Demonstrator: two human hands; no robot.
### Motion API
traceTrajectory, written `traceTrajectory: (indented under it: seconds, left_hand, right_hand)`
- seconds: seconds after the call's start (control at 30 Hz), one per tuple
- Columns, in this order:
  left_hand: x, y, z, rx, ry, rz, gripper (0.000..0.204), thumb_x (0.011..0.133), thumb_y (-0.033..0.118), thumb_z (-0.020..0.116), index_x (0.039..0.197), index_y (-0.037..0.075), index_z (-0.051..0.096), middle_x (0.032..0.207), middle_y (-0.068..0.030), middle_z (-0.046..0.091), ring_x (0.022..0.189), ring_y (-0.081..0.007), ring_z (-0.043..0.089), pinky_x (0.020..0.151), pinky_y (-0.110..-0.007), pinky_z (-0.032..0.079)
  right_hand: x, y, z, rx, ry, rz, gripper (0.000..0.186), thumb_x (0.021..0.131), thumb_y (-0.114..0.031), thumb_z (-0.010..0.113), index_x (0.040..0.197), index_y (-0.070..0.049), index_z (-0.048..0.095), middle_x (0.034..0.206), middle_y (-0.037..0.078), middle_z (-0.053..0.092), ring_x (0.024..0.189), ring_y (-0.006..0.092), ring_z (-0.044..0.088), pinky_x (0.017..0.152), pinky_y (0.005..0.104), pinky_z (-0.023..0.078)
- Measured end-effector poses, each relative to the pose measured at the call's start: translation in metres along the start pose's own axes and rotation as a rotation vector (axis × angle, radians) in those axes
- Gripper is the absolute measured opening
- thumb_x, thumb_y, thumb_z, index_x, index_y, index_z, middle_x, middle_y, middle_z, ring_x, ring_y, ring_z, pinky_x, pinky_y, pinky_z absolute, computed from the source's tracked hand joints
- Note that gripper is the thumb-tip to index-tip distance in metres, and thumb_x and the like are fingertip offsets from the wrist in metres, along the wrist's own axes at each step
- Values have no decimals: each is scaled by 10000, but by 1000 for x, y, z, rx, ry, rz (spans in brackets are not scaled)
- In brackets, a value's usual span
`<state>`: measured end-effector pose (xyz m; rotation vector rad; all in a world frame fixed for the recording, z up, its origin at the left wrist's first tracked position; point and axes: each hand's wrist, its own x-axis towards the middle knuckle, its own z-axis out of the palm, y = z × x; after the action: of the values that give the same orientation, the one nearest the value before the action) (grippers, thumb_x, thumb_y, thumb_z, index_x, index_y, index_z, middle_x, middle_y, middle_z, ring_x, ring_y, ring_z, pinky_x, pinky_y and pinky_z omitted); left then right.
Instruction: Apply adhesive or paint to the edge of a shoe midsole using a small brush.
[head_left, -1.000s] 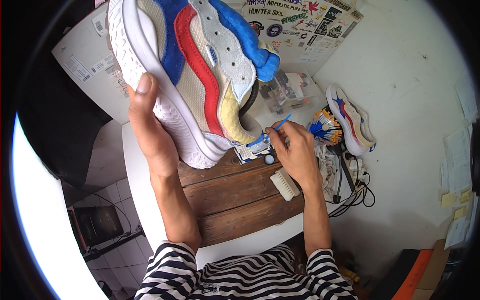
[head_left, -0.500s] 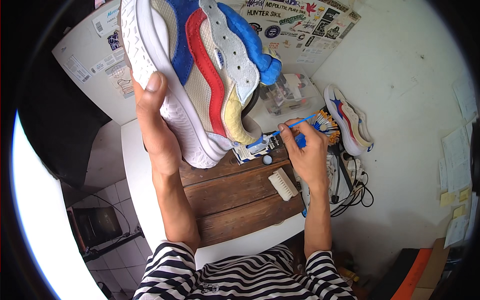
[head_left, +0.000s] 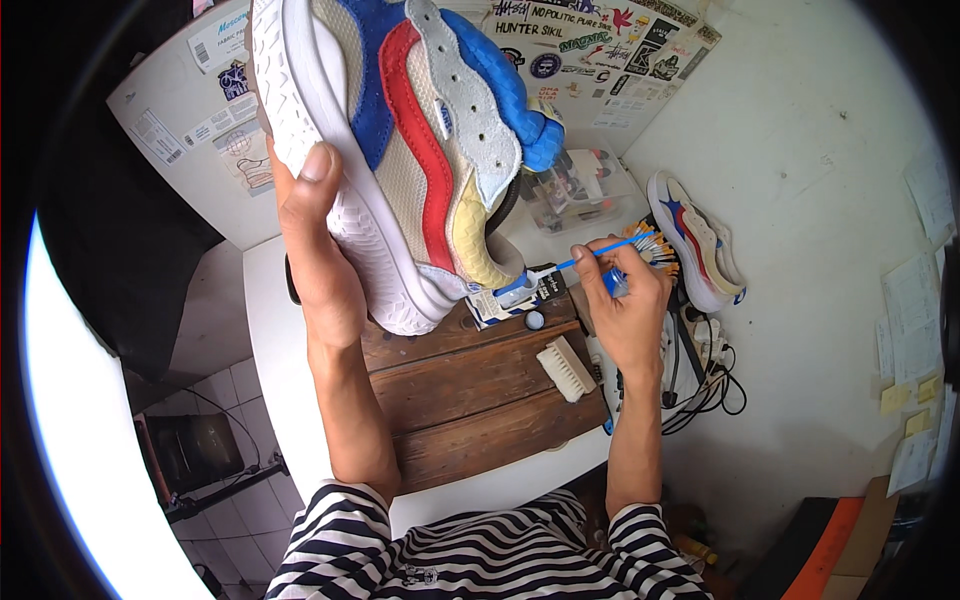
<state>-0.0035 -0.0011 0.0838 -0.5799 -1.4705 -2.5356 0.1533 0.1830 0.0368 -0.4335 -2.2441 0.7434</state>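
My left hand (head_left: 318, 255) is closed on a large sneaker (head_left: 435, 190) with a white sole, red, blue, grey and yellow panels and blue laces, held up at upper left. My right hand (head_left: 625, 300) pinches a thin blue-handled brush (head_left: 610, 248), its pale tip pointing left toward the sneaker's lower right edge and a small container (head_left: 516, 295) on a printed box. Whether the tip touches either is unclear. A round cap (head_left: 535, 320) and a pale-bristled scrub brush (head_left: 565, 369) lie on the wooden board (head_left: 460, 410).
A second sneaker (head_left: 700, 240) stands at right beside a cluster of small paintbrushes (head_left: 655, 240). Behind are a clear plastic box (head_left: 570, 190) and a sticker-covered panel (head_left: 640, 90). Black cables (head_left: 725, 395) run off the white table's right side. Paper notes (head_left: 915, 310) hang on the right wall.
My right hand has moved rightward with the blue brush, drawing its tip away from where it was. The sneaker in my left hand has shifted slightly right.
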Motion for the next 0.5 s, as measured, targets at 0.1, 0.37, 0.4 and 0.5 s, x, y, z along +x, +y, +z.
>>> traceTrajectory:
  seconds: [0.1, 0.37, 0.4, 0.5]
  left_hand:
    - [0, 1, 1, 0, -35, 11, 745, 922, 471, 563, 1392, -91, 432, 1423, -178, 463, 1351, -240, 394, 1165, -369, 209]
    - [-3, 1, 5, 13, -28, -15, 751, 921, 477, 563, 1397, -89, 429, 1424, -178, 463, 1354, -240, 392, 1167, -368, 207]
    - [-3, 2, 4, 13, -34, -21, 754, 922, 477, 560, 1401, -89, 425, 1423, -178, 464, 1352, -240, 394, 1166, -365, 208]
    - [-1, -8, -5, 9, 60, -82, 758, 927, 480, 552, 1406, -93, 419, 1416, -177, 472, 1346, -235, 404, 1159, -359, 223]
  right_hand:
    - [-4, 2, -3, -3, -66, -9, 111, 892, -88, 714, 910, 2, 651, 782, 110, 690, 664, 214, 657, 724, 348, 531]
    - [-11, 10, -7, 19, -93, -102, 77, 893, -81, 698, 923, -19, 665, 823, 84, 710, 707, 254, 680, 1074, 496, 410]
    - [-12, 10, -8, 14, -86, -109, 75, 894, -81, 698, 925, -20, 667, 828, 88, 712, 718, 256, 686, 1061, 486, 424]
    - [-13, 8, -14, 37, -40, -115, 75, 896, -72, 695, 923, -8, 666, 820, 91, 708, 728, 216, 690, 1060, 468, 431]
